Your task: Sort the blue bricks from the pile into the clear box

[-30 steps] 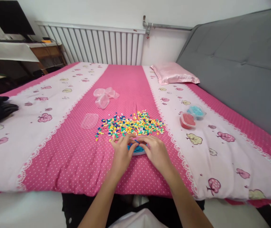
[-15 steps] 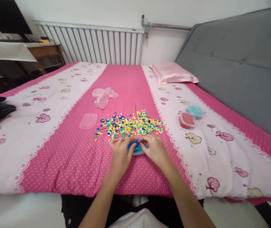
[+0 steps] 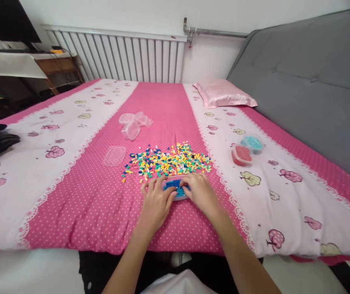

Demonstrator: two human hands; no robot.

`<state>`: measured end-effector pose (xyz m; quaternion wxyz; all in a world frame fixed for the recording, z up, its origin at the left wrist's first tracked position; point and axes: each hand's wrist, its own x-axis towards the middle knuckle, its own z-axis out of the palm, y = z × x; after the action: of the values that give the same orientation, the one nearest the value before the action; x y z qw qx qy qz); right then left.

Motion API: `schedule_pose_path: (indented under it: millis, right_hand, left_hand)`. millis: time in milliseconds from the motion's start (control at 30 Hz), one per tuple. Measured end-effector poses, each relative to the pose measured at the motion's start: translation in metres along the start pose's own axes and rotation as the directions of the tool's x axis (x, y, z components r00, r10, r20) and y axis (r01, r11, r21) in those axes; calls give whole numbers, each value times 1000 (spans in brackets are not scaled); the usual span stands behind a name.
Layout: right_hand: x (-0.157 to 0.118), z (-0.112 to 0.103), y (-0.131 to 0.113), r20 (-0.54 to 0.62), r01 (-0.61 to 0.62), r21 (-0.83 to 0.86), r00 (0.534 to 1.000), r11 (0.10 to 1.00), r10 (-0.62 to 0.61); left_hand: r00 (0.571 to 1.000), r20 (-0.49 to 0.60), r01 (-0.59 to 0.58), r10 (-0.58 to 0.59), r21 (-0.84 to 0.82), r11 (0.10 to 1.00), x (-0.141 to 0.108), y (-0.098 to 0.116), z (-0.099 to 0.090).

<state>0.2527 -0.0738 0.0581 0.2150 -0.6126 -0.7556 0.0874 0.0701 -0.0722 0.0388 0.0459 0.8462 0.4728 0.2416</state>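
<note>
A small clear plastic container (image 3: 177, 199) sits on the bed in front of me, with rows of tiny blue building bricks (image 3: 173, 183) and lighter blue ones inside it. At its left side is my left hand (image 3: 156, 199), fingers apart near the rim and thumb reaching in over the bricks. My right hand (image 3: 201, 192) bends over the right side, thumb and forefinger drawn together above the bricks; whatever lies between them is hidden. Just beyond the container spreads a pile of loose multicoloured bricks (image 3: 168, 161).
A clear lid (image 3: 114, 156) lies left of the pile, and several stacked clear containers (image 3: 131, 130) stand behind it. To the right are a container of red pieces (image 3: 242, 155) and one of light blue pieces (image 3: 252, 143). A pink pillow (image 3: 224, 94) lies at the back.
My left fingers and thumb have spread apart and shifted slightly, showing more of the dark blue rows. My right hand stays over the container's right side.
</note>
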Motion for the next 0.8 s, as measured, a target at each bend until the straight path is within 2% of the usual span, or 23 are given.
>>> schedule_pose_path:
  millis: [800]
  right_hand:
    - [5,-2,-4,10,6,-9,1000,1000,-6]
  left_hand:
    - [1000,11,-22,22,-5,1000,0,0,1]
